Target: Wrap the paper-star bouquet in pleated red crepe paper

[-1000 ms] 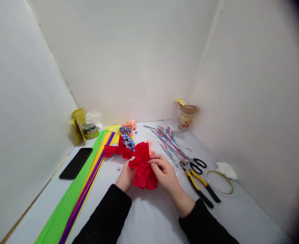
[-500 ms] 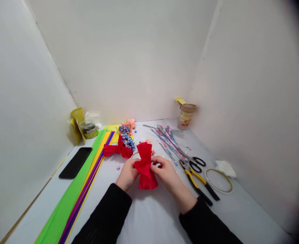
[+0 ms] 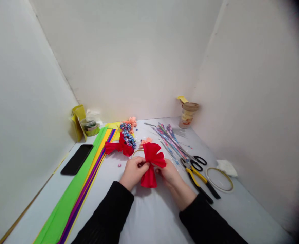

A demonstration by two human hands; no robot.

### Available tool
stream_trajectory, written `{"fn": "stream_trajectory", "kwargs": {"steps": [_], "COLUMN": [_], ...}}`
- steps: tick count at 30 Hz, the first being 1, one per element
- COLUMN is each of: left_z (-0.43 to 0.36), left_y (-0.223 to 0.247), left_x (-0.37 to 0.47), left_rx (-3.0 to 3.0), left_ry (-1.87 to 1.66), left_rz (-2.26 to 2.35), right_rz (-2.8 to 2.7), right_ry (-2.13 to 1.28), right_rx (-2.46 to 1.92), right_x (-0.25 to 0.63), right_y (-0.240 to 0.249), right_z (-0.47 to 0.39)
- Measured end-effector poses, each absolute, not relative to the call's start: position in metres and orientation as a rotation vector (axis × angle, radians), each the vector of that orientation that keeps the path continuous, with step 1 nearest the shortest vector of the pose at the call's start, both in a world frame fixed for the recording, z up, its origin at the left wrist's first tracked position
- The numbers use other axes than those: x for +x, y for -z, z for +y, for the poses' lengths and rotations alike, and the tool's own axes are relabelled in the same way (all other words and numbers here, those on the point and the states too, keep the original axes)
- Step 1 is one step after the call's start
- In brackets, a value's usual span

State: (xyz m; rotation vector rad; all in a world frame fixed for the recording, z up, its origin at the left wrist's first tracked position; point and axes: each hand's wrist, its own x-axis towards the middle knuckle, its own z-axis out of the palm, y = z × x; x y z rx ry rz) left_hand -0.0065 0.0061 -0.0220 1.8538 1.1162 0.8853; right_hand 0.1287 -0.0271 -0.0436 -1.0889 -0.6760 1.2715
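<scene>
Red paper (image 3: 153, 154), lower centre of the frame, upright and gathered at a narrow waist, its upper part fanned. Left hand (image 3: 132, 172): thumb and fingers pinching the waist. Right hand (image 3: 171, 174): against the paper's right side, fingertips partly hidden; whether they grip cannot be told. The step in hand appears to be shaping the gathered paper; a next move would call for a firm pinch at the waist and light handling of the folds. Pliers (image 3: 195, 176) and scissors (image 3: 199, 161) lie right of centre; a second red piece (image 3: 116, 147), left.
</scene>
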Motion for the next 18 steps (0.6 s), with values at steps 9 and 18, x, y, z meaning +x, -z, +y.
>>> {"fn": "stream_trajectory", "kwargs": {"steps": [9, 18], "left_z": [0.006, -0.006], "left_y": [0.027, 0.020], "left_x": [-0.005, -0.001], "left_rx": [1.685, 1.993], "left_ry": [-0.801, -1.140], "left_rz": [1.142, 1.210], "right_rz": [-0.721, -0.668], "right_ry": [-1.303, -1.129], "right_rx": [-1.065, -1.078], "right_x": [0.127, 0.130], "right_y": [0.036, 0.044], "right_z": [-0.029, -0.026]}}
